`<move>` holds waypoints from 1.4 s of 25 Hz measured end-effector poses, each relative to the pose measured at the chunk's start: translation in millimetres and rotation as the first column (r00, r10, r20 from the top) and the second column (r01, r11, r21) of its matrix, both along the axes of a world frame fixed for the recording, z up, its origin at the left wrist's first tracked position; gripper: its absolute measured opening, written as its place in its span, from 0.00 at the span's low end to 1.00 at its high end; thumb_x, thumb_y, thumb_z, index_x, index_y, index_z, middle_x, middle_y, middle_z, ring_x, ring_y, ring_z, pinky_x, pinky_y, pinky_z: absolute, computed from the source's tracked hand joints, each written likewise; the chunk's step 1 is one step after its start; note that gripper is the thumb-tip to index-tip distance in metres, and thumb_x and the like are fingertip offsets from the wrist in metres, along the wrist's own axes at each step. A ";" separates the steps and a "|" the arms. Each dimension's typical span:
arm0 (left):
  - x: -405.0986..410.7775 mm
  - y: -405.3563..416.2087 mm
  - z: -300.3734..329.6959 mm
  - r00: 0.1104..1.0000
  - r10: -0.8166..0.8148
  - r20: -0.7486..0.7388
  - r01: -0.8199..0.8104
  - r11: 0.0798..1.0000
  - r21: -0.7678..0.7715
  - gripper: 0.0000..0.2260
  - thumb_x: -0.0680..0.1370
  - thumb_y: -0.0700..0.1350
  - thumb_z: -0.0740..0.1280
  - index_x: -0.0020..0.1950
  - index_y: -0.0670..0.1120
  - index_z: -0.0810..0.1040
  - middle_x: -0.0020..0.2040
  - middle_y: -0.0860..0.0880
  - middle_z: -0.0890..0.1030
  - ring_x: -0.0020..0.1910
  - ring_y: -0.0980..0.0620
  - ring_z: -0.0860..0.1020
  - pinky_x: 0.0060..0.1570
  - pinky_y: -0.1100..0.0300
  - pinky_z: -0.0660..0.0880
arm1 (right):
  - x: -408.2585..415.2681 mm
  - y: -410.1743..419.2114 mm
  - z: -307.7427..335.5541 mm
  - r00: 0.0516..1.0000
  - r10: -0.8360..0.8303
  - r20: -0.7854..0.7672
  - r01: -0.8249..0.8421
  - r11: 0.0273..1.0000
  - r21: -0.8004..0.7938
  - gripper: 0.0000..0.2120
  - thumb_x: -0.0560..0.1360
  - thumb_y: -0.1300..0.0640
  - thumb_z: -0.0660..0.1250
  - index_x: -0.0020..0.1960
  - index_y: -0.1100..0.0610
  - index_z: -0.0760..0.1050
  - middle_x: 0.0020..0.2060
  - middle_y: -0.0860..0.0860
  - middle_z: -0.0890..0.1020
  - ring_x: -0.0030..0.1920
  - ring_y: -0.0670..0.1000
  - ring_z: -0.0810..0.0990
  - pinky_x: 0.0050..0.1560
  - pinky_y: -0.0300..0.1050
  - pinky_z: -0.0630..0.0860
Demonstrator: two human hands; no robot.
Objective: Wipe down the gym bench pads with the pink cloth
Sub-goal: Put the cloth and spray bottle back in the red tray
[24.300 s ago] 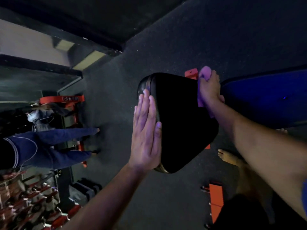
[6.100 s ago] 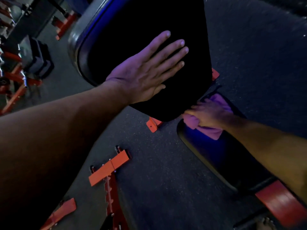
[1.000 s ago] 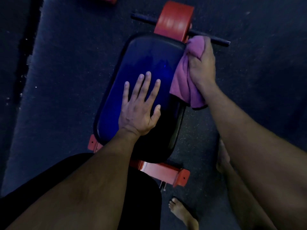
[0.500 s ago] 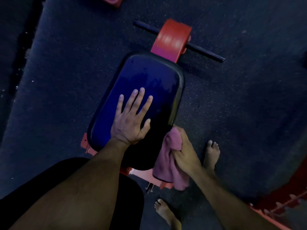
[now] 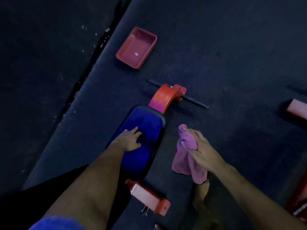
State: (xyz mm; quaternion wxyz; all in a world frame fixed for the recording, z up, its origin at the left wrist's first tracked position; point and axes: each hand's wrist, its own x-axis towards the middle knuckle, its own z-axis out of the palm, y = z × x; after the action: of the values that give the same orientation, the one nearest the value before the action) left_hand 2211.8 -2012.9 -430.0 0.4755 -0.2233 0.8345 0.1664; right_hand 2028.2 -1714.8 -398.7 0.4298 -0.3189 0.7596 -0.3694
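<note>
The left hand [image 5: 130, 141] lies flat with fingers straight on the bench pad [image 5: 142, 143], a glossy blue-lit cushion whose long axis runs from near-left toward the far right, ending at the red frame bracket [image 5: 163, 98]. The right hand [image 5: 198, 151], held off the pad's right side above the floor [image 5: 232, 63], grips the bunched pink cloth [image 5: 186, 156], its loose end hanging down. A red tray [image 5: 137, 48] sits farther off.

L hand [image 5: 129, 140] on pad [image 5: 146, 120]; cloth [image 5: 187, 156] in R hand [image 5: 201, 151]
</note>
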 end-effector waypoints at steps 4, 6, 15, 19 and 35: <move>-73.9 53.8 73.0 0.967 0.132 -0.217 -0.123 0.991 0.058 0.31 0.85 0.56 0.63 0.85 0.51 0.55 0.84 0.49 0.56 0.78 0.46 0.66 0.74 0.50 0.66 | -50.5 40.4 94.2 0.994 -0.096 -0.054 0.098 0.994 0.038 0.22 0.82 0.41 0.62 0.74 0.31 0.63 0.62 0.44 0.63 0.57 0.43 0.76 0.55 0.47 0.79; -107.3 75.3 102.4 0.939 0.092 -0.331 -0.054 0.991 0.123 0.31 0.84 0.55 0.65 0.84 0.51 0.57 0.83 0.50 0.60 0.76 0.48 0.69 0.72 0.51 0.69 | -76.8 56.4 138.3 0.978 -0.177 -0.108 0.178 0.984 0.001 0.18 0.81 0.41 0.63 0.70 0.32 0.67 0.59 0.44 0.65 0.55 0.41 0.76 0.54 0.43 0.77; -236.6 68.1 175.8 0.845 0.206 -0.493 -0.105 0.969 0.224 0.29 0.82 0.54 0.68 0.81 0.50 0.64 0.77 0.46 0.70 0.75 0.46 0.70 0.75 0.54 0.65 | -194.1 75.4 235.6 0.917 -0.236 -0.320 0.258 0.966 0.028 0.15 0.79 0.63 0.65 0.58 0.44 0.78 0.51 0.40 0.82 0.52 0.39 0.78 0.55 0.37 0.72; -302.6 56.3 205.7 0.819 0.203 -0.537 -0.105 0.973 0.207 0.28 0.83 0.55 0.67 0.82 0.54 0.63 0.74 0.50 0.70 0.71 0.47 0.73 0.71 0.50 0.70 | -265.3 69.9 264.6 0.863 -0.332 -0.380 0.357 0.934 -0.007 0.13 0.80 0.61 0.66 0.63 0.49 0.77 0.50 0.49 0.73 0.51 0.35 0.73 0.58 0.37 0.68; -629.7 25.1 263.9 0.590 0.420 -0.689 -0.182 0.901 0.393 0.39 0.77 0.55 0.75 0.83 0.61 0.57 0.82 0.52 0.63 0.78 0.53 0.67 0.78 0.50 0.65 | -599.3 -40.2 300.4 0.956 -0.223 -0.193 0.202 0.972 -0.124 0.15 0.77 0.66 0.63 0.53 0.47 0.78 0.51 0.41 0.83 0.52 0.39 0.80 0.53 0.33 0.73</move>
State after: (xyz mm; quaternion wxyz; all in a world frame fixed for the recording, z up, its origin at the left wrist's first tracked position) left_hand 1582.1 -1987.7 -166.1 0.0722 -0.2018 0.8722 0.4398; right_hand 1428.9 -1755.0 -98.3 0.2898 -0.2936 0.8097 -0.4173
